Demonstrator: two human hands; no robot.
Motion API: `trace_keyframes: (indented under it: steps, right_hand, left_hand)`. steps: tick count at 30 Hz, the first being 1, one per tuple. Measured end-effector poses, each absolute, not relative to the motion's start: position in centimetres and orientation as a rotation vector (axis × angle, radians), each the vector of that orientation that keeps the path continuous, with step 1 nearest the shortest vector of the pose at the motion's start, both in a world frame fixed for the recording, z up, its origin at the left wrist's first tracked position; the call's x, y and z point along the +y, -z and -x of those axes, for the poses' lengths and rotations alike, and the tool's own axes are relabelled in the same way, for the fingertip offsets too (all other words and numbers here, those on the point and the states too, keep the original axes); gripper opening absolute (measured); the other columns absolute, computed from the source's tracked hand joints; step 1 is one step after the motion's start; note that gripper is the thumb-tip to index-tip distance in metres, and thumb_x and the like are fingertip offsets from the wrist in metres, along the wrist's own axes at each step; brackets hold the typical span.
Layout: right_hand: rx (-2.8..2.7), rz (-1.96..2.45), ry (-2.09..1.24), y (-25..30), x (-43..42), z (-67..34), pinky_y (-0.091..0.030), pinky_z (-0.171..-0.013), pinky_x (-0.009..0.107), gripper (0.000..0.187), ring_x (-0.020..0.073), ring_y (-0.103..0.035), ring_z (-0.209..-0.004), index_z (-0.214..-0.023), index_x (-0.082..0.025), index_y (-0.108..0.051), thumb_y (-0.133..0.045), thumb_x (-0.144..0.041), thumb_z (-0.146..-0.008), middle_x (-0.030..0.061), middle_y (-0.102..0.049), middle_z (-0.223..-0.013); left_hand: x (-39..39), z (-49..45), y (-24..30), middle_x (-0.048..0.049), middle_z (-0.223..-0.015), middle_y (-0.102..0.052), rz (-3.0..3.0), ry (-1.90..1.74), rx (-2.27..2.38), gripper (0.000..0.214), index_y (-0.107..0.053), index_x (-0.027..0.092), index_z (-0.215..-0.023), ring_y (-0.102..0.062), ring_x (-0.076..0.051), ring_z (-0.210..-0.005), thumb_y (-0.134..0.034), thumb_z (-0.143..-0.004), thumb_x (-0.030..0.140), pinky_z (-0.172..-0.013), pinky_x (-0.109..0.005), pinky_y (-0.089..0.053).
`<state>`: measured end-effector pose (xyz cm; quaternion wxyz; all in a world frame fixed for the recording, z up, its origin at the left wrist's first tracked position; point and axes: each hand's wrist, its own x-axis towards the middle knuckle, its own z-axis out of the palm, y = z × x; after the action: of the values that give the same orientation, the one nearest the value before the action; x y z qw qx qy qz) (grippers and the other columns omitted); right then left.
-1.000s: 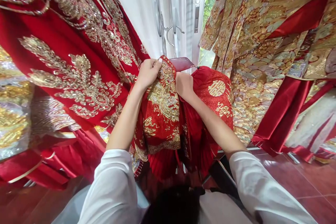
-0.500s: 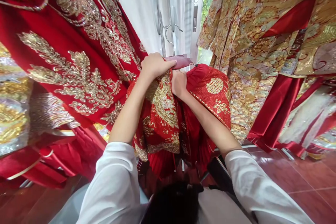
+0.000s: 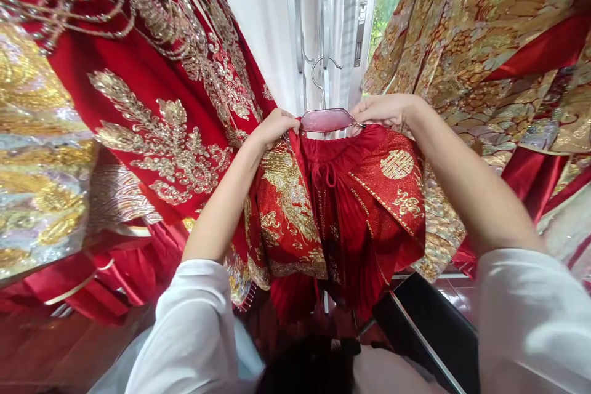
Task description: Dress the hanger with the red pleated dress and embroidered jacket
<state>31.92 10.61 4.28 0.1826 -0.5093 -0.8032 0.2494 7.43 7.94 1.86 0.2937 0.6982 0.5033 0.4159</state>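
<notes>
A red skirt (image 3: 364, 209) with gold embroidery hangs from a pink hanger (image 3: 327, 119) whose metal hook rises toward the window frame. My left hand (image 3: 273, 128) is closed on the hanger's left end, together with the skirt's waistband. At the hanger's right end, my right hand (image 3: 381, 109) is closed on the clip and the waistband there. A gold-embroidered front panel (image 3: 289, 209) falls below my left hand. Both forearms are bare below white sleeves.
A red robe with heavy gold and silver embroidery (image 3: 152, 117) hangs at the left. A gold brocade robe with red trim (image 3: 475, 61) hangs at the right. A white window frame (image 3: 332, 31) stands behind. A black object (image 3: 429, 326) lies low right on the red tiled floor.
My right hand has left the middle of the skirt and moved up and right to the hanger's right end. My left hand slid down onto the hanger's left end. The skirt now hangs spread wider.
</notes>
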Motion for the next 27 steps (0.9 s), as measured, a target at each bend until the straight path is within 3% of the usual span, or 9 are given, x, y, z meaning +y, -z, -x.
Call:
trace_keyframes:
  steps: [3,6,11,13,16,19,23,27]
  right_hand:
    - [-2.315,1.550,-0.818,-5.0,12.0,-30.8,-0.038,-0.049,0.019,0.017,0.0075,-0.054,-0.054,-0.075,-0.011,-0.069,-0.072,-0.027,-0.071,0.0054,-0.065,-0.068]
    - [-2.366,1.524,-0.819,-4.9,12.4,-29.5,-0.044,-0.055,0.021,0.028,0.0104,-0.058,-0.062,-0.083,-0.008,-0.069,-0.075,-0.032,-0.069,0.0070,-0.066,-0.072]
    - [-2.430,1.453,-0.801,-4.3,11.8,-28.9,-0.046,-0.066,0.025,0.033,0.0118,-0.059,-0.070,-0.085,-0.004,-0.066,-0.067,-0.036,-0.077,0.0090,-0.065,-0.075]
    - [-2.374,1.500,-0.625,-4.3,11.0,-28.9,-0.046,-0.068,0.027,0.028,0.0135,-0.059,-0.071,-0.078,-0.005,-0.065,-0.061,-0.033,-0.082,0.0102,-0.064,-0.073]
    - [-2.014,1.510,0.036,-3.5,8.8,-28.8,-0.045,-0.073,0.034,0.024,0.0201,-0.059,-0.078,-0.076,-0.010,-0.063,-0.049,-0.026,-0.087,0.0129,-0.063,-0.078]
    - [-1.842,1.284,0.573,-1.3,6.3,-28.1,-0.042,-0.078,0.039,0.032,0.0229,-0.057,-0.084,-0.081,-0.015,-0.062,-0.035,-0.028,-0.092,0.0129,-0.063,-0.084]
    - [-2.278,0.957,0.699,2.4,5.0,-26.3,-0.039,-0.076,0.035,0.035,0.0202,-0.054,-0.084,-0.088,-0.019,-0.063,-0.030,-0.028,-0.093,0.0094,-0.065,-0.088]
    - [-2.272,1.000,0.730,3.7,5.6,-24.9,-0.035,-0.074,0.035,0.036,0.0206,-0.052,-0.084,-0.091,-0.018,-0.063,-0.028,-0.025,-0.093,0.0109,-0.064,-0.086]
  left_hand:
    - [7.4,-7.9,-2.9,0.0025,-0.046,-0.038,-2.016,-0.998,1.505,0.009,-0.046,0.015,-0.049,-0.033,-0.008,-0.046,-0.052,-0.055,0.011,-0.051,-0.026,-0.021]
    - [7.0,-8.1,-3.5,0.0036,-0.045,-0.034,-2.157,-0.919,1.603,0.012,-0.044,0.015,-0.048,-0.030,-0.007,-0.046,-0.051,-0.054,0.008,-0.053,-0.027,-0.020]
    - [7.7,-7.2,-3.0,0.0025,-0.047,-0.040,-1.999,-0.937,1.448,0.012,-0.047,0.014,-0.050,-0.031,-0.006,-0.044,-0.043,-0.057,0.005,-0.052,-0.025,-0.021]
    - [8.1,-6.7,-2.6,0.0017,-0.047,-0.042,-2.017,-0.957,1.420,0.014,-0.046,0.015,-0.047,-0.034,-0.007,-0.046,-0.044,-0.058,0.006,-0.053,-0.025,-0.023]
    - [8.3,-6.4,-2.3,0.0024,-0.047,-0.040,-2.112,-0.978,1.467,0.017,-0.045,0.016,-0.045,-0.035,-0.008,-0.047,-0.046,-0.061,0.009,-0.053,-0.025,-0.024]
    - [7.7,-6.5,-2.4,0.0019,-0.049,-0.040,-2.167,-0.967,1.533,0.019,-0.046,0.017,-0.047,-0.036,-0.010,-0.049,-0.046,-0.065,0.013,-0.055,-0.026,-0.026]
    - [6.1,-7.1,-3.3,0.0009,-0.048,-0.038,-2.271,-0.805,1.642,0.026,-0.045,0.018,-0.046,-0.038,-0.012,-0.053,-0.053,-0.070,0.021,-0.057,-0.028,-0.026]
    - [5.2,-7.6,-4.7,-0.0006,-0.048,-0.039,-2.387,-0.585,1.856,0.028,-0.046,0.018,-0.046,-0.045,-0.017,-0.057,-0.062,-0.068,0.024,-0.060,-0.029,-0.027]
